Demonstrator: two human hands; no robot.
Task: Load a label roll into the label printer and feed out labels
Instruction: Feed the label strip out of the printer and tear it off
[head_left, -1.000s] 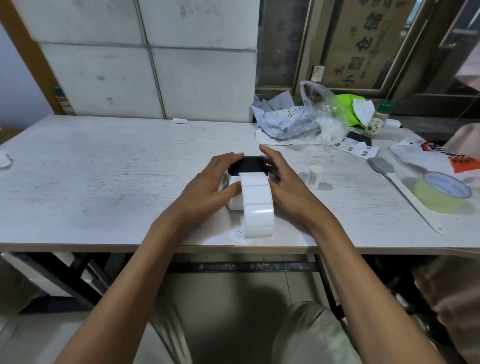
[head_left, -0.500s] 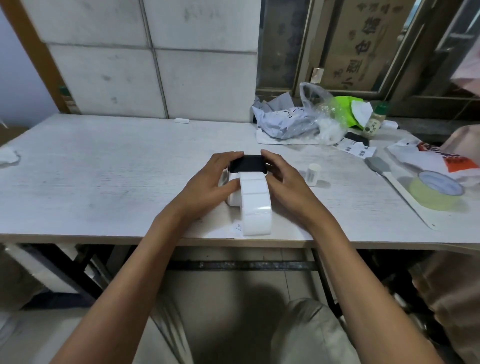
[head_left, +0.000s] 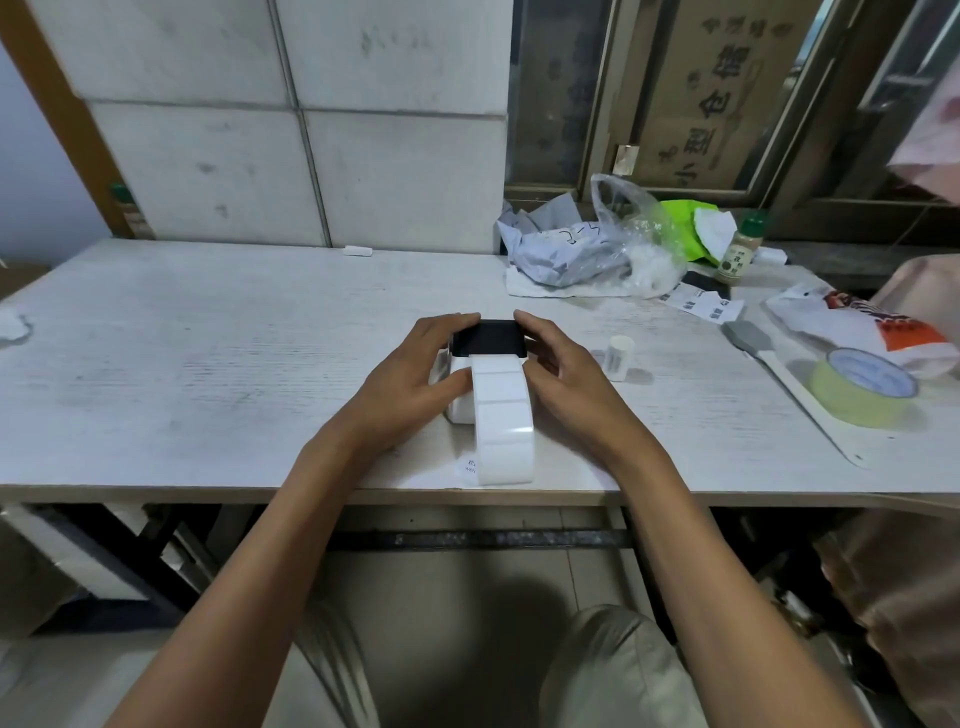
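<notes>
A small white label printer (head_left: 460, 402) with a black top (head_left: 488, 338) stands on the white table (head_left: 208, 364) near its front edge. A strip of blank white labels (head_left: 504, 421) comes out of the printer's front and curves down toward me, ending at the table edge. My left hand (head_left: 410, 374) clasps the printer's left side, thumb on its front. My right hand (head_left: 563, 371) clasps the right side, fingertips on the black top.
A small white roll core (head_left: 620, 356) stands just right of the printer. Farther right lie a grey-headed scraper (head_left: 748, 338), a tape roll (head_left: 862, 387) and a printed bag (head_left: 857, 322). Crumpled bags (head_left: 587, 249) and a small bottle (head_left: 737, 254) sit at the back.
The label strip seems a little longer, its end nearer the table's front edge. Both hands stay clasped on the printer.
</notes>
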